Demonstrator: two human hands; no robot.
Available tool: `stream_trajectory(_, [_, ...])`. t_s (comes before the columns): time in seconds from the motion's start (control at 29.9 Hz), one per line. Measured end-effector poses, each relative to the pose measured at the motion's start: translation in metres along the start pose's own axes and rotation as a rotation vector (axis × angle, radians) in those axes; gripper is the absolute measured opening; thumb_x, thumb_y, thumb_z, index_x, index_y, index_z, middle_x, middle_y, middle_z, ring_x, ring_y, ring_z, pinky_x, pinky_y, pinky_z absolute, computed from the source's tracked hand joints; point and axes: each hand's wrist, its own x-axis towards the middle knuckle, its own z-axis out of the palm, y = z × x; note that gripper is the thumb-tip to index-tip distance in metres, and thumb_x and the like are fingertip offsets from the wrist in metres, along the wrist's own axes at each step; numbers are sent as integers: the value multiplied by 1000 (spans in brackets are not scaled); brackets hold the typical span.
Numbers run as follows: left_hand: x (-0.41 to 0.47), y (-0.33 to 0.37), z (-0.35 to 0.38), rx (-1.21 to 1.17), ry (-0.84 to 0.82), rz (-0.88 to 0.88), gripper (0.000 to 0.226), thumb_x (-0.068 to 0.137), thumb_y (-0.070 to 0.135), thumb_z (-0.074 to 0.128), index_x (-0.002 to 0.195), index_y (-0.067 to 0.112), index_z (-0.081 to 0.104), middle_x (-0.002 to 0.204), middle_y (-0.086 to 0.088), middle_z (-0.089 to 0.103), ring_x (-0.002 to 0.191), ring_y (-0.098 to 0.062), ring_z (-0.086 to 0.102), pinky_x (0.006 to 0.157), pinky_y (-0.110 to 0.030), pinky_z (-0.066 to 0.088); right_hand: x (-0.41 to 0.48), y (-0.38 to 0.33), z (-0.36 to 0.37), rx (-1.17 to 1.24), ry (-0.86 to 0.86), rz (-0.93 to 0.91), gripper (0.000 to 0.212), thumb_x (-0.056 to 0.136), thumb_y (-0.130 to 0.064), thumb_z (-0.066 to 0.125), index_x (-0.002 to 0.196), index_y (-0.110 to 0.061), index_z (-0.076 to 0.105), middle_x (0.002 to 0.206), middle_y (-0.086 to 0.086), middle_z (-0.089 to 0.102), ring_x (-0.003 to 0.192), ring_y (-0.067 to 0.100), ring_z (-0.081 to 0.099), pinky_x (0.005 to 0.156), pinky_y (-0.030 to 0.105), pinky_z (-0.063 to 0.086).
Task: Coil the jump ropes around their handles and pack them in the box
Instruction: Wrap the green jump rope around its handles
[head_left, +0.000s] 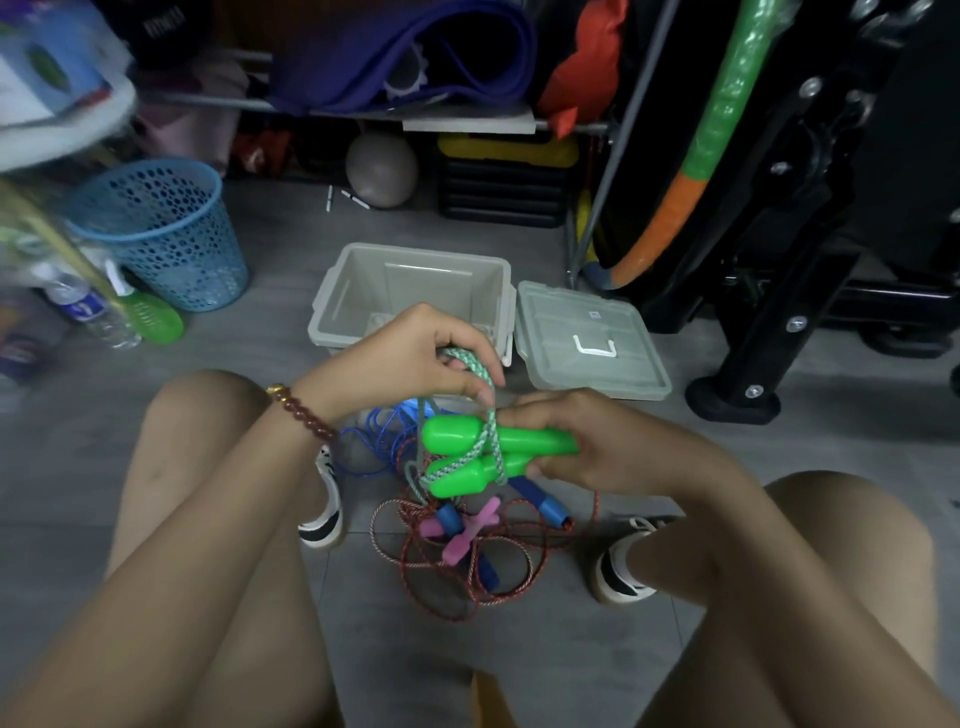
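My right hand (587, 441) grips two green jump-rope handles (519, 441) side by side, held level above the floor. My left hand (410, 358) pinches their green-and-white braided rope (480, 374), which loops down and crosses over the handles. Below them on the floor lies a tangle: a red speckled rope (462, 566) with pink handles (467, 530) and a blue rope (384, 426) with blue handles (545, 506). The open grey plastic box (343, 301) stands just beyond my hands. Nothing shows inside it.
The box's lid (587, 338) lies flat to the right of the box. A blue mesh bin (161, 234) and plastic bottles (88, 306) stand at the left. Black exercise equipment (789, 291) and a shelf rack crowd the right and back. My knees and shoes flank the ropes.
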Motion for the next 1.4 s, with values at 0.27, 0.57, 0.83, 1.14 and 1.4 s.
stream_trajectory(0.27, [15, -9, 1, -172, -4, -72, 22, 85, -1, 58, 73, 16, 67, 59, 16, 64, 58, 7, 54, 59, -8, 43, -20, -10, -13, 345, 105, 13, 34, 83, 3, 67, 108, -17, 59, 85, -9, 64, 72, 0, 58, 65, 13, 44])
stream_trajectory(0.57, [26, -4, 36, -378, 120, -226, 40, 96, -7, 24, 63, 13, 33, 37, 12, 35, 35, 4, 25, 40, -9, 22, 0, -10, -5, 487, 704, 34, 34, 83, 5, 65, 92, -21, 45, 78, 3, 63, 65, 2, 61, 63, 15, 47])
stream_trajectory(0.83, [26, 6, 45, -523, 233, -170, 12, 90, 21, 42, 80, 15, 42, 56, 10, 36, 41, 1, 28, 41, -12, 23, 17, -7, 2, 463, 979, 77, 27, 81, 0, 67, 96, -12, 48, 93, 3, 59, 77, 1, 62, 67, 16, 48])
stream_trajectory(1.14, [24, 12, 50, -530, 559, -143, 22, 96, 19, 47, 96, -2, 53, 38, 12, 37, 33, 2, 26, 34, -11, 20, 25, -13, 13, 247, 928, 72, 25, 89, -10, 61, 98, -14, 38, 78, 0, 58, 68, 23, 58, 62, 43, 49])
stream_trajectory(1.4, [25, 12, 45, -519, 687, -112, 33, 95, 19, 49, 63, 14, 40, 46, 10, 35, 35, 0, 26, 36, -13, 21, 19, -7, 4, 204, 669, 61, 32, 96, -20, 50, 122, -26, 31, 75, -10, 58, 60, 4, 56, 60, 31, 44])
